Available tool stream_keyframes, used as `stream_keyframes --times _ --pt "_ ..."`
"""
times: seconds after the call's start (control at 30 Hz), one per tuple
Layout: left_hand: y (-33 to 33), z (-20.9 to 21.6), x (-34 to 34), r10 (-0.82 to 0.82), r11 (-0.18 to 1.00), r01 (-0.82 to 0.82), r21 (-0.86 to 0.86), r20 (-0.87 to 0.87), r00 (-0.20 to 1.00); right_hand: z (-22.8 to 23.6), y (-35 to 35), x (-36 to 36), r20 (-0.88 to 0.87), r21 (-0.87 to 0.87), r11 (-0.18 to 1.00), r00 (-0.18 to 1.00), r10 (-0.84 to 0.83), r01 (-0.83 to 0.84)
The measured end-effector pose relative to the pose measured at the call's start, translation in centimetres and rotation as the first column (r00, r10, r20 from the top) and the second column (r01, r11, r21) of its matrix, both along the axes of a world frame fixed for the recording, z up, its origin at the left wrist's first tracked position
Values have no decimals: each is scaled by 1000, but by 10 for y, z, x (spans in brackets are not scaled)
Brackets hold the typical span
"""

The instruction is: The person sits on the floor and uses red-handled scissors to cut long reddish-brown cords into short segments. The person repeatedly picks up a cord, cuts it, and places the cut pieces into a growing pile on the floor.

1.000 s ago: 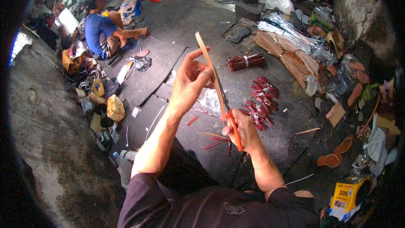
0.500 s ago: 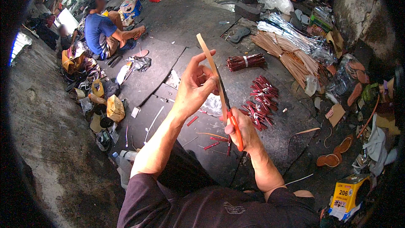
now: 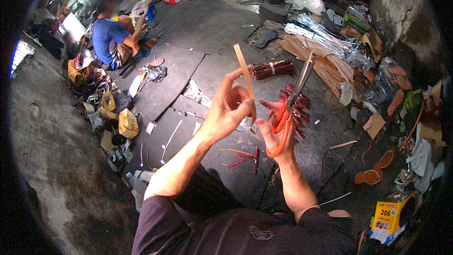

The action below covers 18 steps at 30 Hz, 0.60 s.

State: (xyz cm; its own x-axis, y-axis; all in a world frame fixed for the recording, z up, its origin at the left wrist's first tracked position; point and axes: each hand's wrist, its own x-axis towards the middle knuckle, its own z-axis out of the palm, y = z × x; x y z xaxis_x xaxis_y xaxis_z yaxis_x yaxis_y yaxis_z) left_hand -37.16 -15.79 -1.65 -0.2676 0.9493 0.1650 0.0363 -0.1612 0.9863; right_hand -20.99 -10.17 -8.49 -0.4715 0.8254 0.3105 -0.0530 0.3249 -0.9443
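Note:
My left hand (image 3: 230, 113) pinches a narrow tan strip (image 3: 244, 68) between thumb and fingers, and the strip stands nearly upright above them. In my right hand (image 3: 286, 155) is a pair of scissors (image 3: 302, 78) with orange handles. Their blades point up and to the right, apart from the strip. The fingers of my right hand are hooked on the handles. Behind the scissors lies a pile of short dark red pieces (image 3: 301, 109), partly hidden by them. Farther off is a dark red bundle (image 3: 283, 67) bound with a white band. A few red pieces (image 3: 256, 161) lie below my hands.
A large bundle of tan strips (image 3: 311, 63) lies at the far right beside silvery ones. Brown sole shapes (image 3: 369, 176) and a yellow can (image 3: 388, 217) are on the right. A person in blue (image 3: 109, 35) squats at the far left near heaped scraps and a wall.
The scissors have moved away from the strip and swung to the right in my right hand. My left hand has shifted slightly right, still holding the strip. The squatting person's arm has risen.

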Motion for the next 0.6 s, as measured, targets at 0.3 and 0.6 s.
stream_keyframes --times 0.3,0.6 --pt "4 -4 -2 108 994 -108 1 -67 992 3 -8 2 -54 -104 990 994 91 -96" --pt "1 6 -20 186 982 -186 7 -30 982 -1 -3 6 66 -54 982 981 185 -181"
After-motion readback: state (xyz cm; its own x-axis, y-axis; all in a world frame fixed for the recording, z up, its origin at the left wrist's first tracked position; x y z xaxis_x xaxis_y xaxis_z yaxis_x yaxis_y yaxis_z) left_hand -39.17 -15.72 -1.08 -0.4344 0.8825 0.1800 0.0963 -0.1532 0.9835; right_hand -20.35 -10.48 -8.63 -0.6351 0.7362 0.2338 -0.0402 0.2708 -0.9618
